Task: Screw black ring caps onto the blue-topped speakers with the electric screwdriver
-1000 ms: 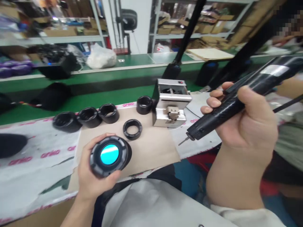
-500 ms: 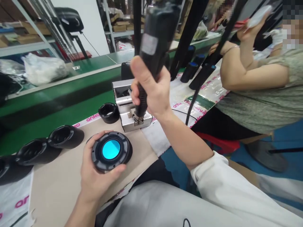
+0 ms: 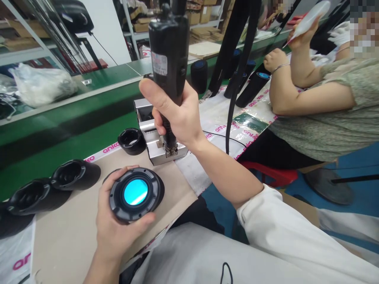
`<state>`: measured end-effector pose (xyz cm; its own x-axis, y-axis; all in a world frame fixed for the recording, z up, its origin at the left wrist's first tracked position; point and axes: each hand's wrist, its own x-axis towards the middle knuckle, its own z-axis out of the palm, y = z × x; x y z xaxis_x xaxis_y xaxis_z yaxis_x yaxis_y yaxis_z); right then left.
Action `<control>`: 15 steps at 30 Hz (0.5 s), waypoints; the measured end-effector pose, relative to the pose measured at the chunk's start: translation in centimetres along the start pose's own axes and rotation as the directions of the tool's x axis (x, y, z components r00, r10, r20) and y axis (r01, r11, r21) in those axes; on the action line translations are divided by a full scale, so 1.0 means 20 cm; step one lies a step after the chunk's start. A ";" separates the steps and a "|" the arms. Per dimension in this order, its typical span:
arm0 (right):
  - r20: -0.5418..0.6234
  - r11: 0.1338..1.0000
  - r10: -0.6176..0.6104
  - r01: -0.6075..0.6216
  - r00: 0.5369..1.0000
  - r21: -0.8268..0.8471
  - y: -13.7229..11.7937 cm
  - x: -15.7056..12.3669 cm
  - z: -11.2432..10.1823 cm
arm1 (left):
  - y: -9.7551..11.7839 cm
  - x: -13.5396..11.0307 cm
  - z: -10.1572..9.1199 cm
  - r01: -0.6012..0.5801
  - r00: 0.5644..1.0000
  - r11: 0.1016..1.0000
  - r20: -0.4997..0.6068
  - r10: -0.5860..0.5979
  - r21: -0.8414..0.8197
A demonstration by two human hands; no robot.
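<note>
My left hand (image 3: pixel 111 227) grips a round black housing (image 3: pixel 118 211) from its left side, with the thumb along the near edge. The housing has a dark ring with small holes and a shiny blue disc (image 3: pixel 135 192) in its middle. My right hand (image 3: pixel 185 116) is wrapped around a black electric screwdriver (image 3: pixel 170 45) that carries a white label. The driver points downward, its lower end at the front of a silver screw feeder (image 3: pixel 156 157). Whether a screw sits on the tip is too small to tell.
Several black hollow shells (image 3: pixel 77 173) stand in a row on the left, and another shell (image 3: pixel 131 141) is beside the feeder. A cardboard sheet (image 3: pixel 68 221) covers the bench. On the right a co-worker's arm (image 3: pixel 284 92) is raised, near black cylinders (image 3: pixel 253 90). A dark strap (image 3: pixel 233 102) hangs down.
The electric screwdriver has become more upright, its top swinging left, while its lower end stays at the feeder. The view has shifted slightly. My left hand keeps its hold on the housing.
</note>
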<state>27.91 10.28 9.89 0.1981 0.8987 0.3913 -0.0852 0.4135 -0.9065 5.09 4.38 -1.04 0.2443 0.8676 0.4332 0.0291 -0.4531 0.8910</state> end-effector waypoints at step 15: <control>0.059 0.935 -0.169 0.142 0.984 0.326 -0.22 -0.03 0.09 | 0.00 0.01 0.01 0.013 1.000 0.997 -0.002 -0.012 0.077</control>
<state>26.51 8.22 13.97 0.1520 0.8227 0.5478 -0.3695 0.5614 -0.7405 5.29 4.57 -0.96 0.2424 0.8735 0.4223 0.1065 -0.4566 0.8833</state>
